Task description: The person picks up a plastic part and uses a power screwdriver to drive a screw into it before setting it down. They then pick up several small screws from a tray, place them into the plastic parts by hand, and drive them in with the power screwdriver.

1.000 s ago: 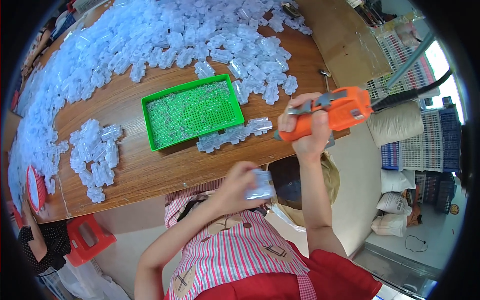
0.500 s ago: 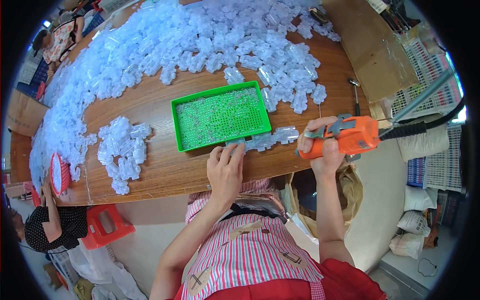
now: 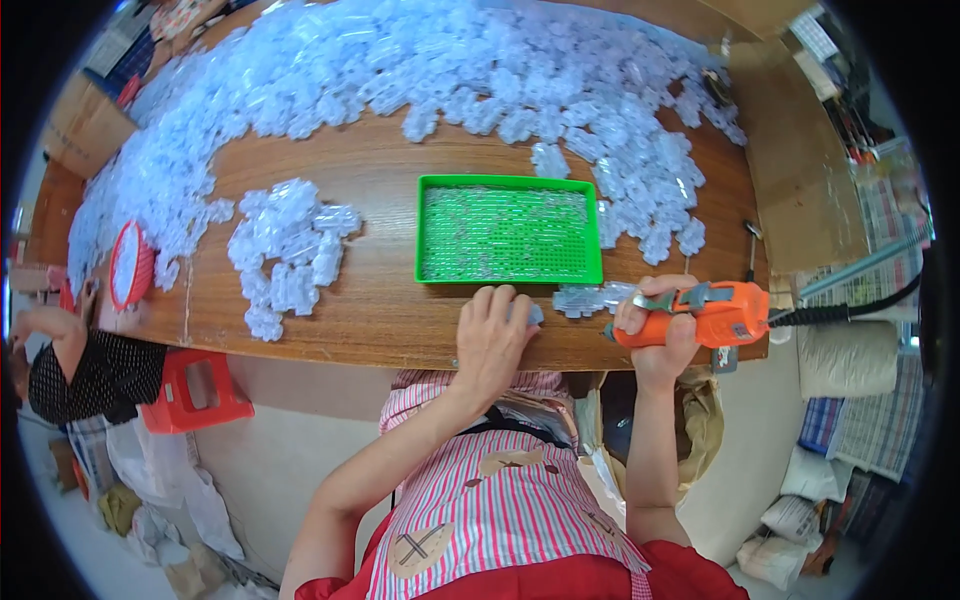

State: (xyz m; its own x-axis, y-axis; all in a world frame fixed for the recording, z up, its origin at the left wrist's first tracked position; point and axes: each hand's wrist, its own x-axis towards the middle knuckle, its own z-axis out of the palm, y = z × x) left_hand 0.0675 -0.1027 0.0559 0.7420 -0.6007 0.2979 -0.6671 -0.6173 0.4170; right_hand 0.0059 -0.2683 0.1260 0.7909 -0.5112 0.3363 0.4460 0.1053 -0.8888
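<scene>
My left hand (image 3: 492, 335) is just below the green tray's front edge, fingers curled over a clear plastic piece (image 3: 535, 315) on the table; most of that piece is hidden. An orange electric screwdriver (image 3: 728, 315) lies sideways in my right hand (image 3: 660, 335), its front end pointing left. Between the hands, more clear plastic parts (image 3: 578, 301) lie in a short row, and the right fingers partly cover its right end. Behind them stands the green mesh tray (image 3: 510, 280), with many small, shiny bits spread over its bottom.
A large heap of clear plastic parts (image 3: 400, 75) covers the table's far side. A smaller pile (image 3: 290, 240) is left of the tray. A red basket (image 3: 143, 275) stands far left, near another person (image 3: 90, 370). A hammer (image 3: 751, 250) lies right, beside a cardboard panel (image 3: 805, 160).
The whole view has shifted, with the tray now farther right in it. My left hand and its piece are nearer the table's front edge relative to the tray. The screwdriver stays in my right hand.
</scene>
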